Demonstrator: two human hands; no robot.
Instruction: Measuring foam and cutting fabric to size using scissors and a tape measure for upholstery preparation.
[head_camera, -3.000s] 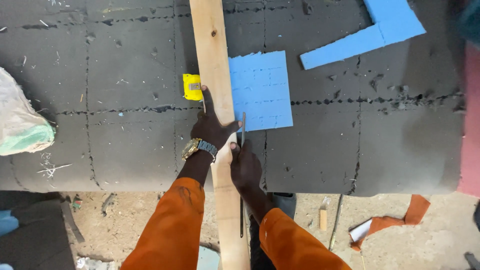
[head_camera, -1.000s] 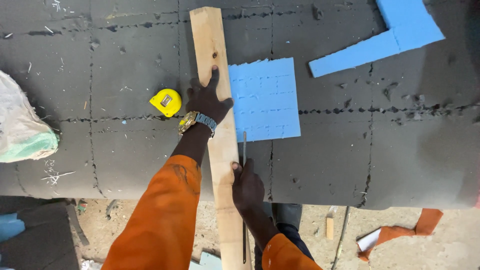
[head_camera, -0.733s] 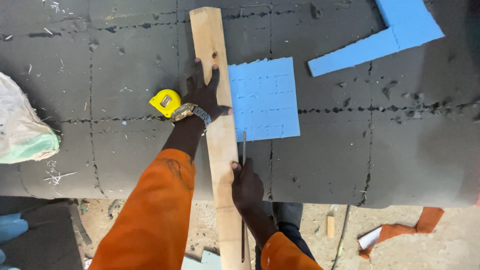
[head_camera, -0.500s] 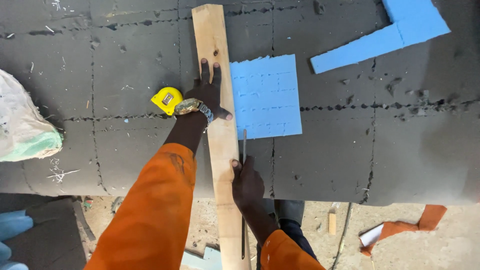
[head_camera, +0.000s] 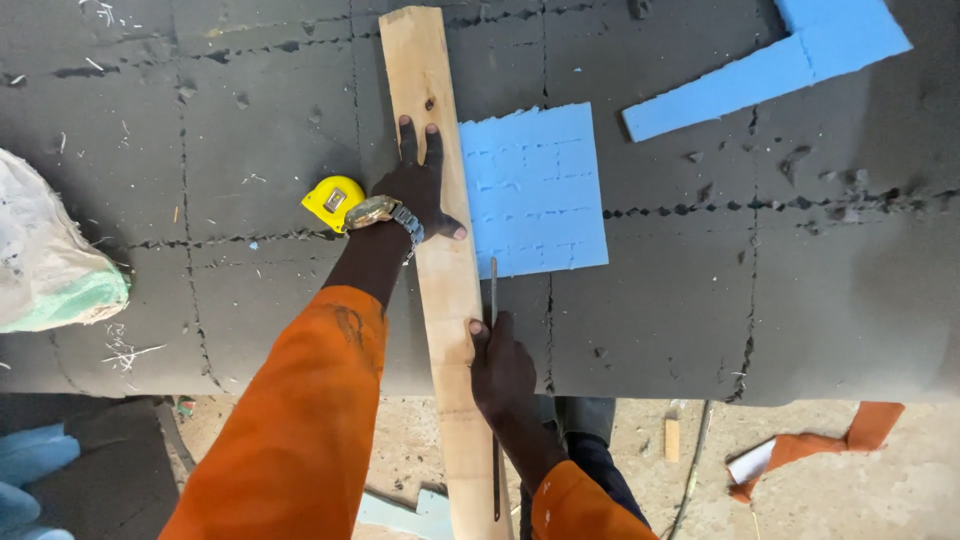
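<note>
Since the earlier frames the left hand (head_camera: 420, 190) has been slid further up the wooden plank (head_camera: 432, 230), and the yellow tape measure (head_camera: 334, 200) is now being partly covered by the wrist. The left hand is being pressed flat on the plank, fingers spread apart and pointing away, thumb stretched toward the right edge; nothing is being gripped by it. A metal wristwatch (head_camera: 385, 212) is being worn on that wrist, and the arm is being extended in an orange sleeve (head_camera: 300, 420).

The right hand (head_camera: 503, 368) is being held lower down, just beside the plank's right edge, fingers closed around a thin blade (head_camera: 493, 290) whose tip is being pointed up along that edge. The plank is being laid lengthwise across the dark grey foam slab (head_camera: 780, 300), its near end overhanging the floor.

No open container is being shown; one whitish sack (head_camera: 45, 265) is lying at the left edge, contents cannot be told.

Counted: one plank, one tape measure, one blade, two blue foam pieces – a square one (head_camera: 535, 190) touching the plank's right edge and an L-shaped one (head_camera: 770, 65) well apart at top right.
</note>
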